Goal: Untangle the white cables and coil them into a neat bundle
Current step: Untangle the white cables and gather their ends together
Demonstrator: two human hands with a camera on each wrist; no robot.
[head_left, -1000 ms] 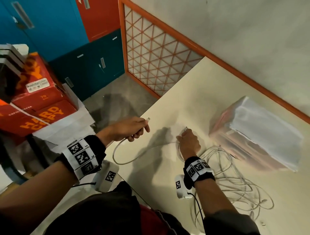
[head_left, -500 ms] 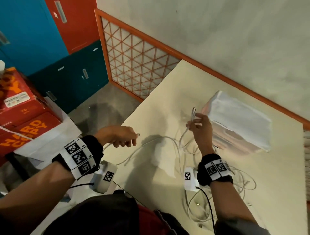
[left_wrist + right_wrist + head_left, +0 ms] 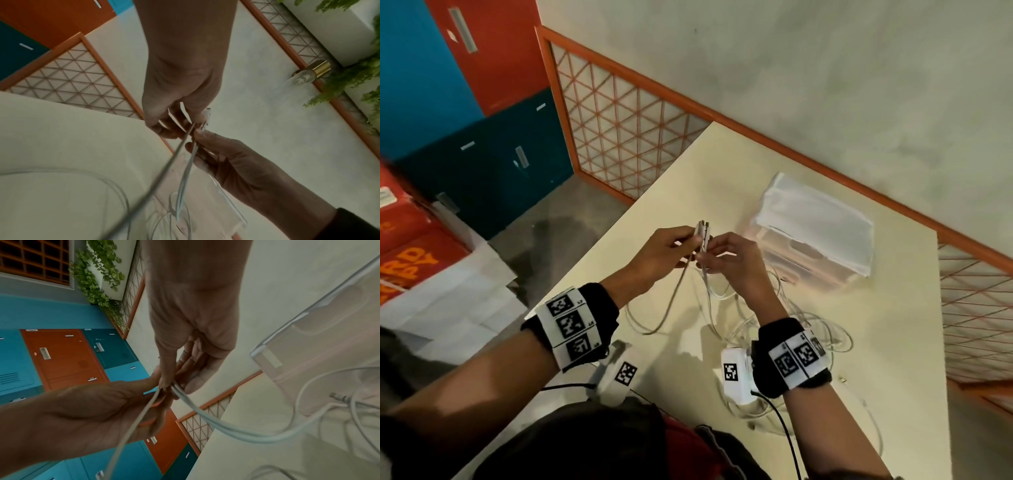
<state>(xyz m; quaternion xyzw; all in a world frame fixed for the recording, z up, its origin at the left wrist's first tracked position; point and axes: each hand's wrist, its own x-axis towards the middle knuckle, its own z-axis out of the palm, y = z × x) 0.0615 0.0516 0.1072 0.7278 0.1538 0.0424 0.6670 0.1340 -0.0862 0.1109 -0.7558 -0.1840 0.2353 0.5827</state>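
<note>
From your head view, your left hand (image 3: 664, 255) and right hand (image 3: 729, 260) meet above the table (image 3: 893, 342), each pinching white cables (image 3: 822, 329) just below their connector ends (image 3: 703, 232), which stand side by side between your fingertips. The strands drop to a loose tangle on the table by your right wrist, partly hidden under it. The clear box (image 3: 815, 229) sits just beyond; the table edge runs close under your left forearm.

Left wrist view: 2 strands run taut down from the pinch, blurred near the lens. The connector (image 3: 207, 116) pokes out past your fingers.

Right wrist view: your thumb and fingers clamp a doubled strand (image 3: 205, 415); your left hand holds a single one. A loose plug (image 3: 339, 397) lies by the box wall.
</note>
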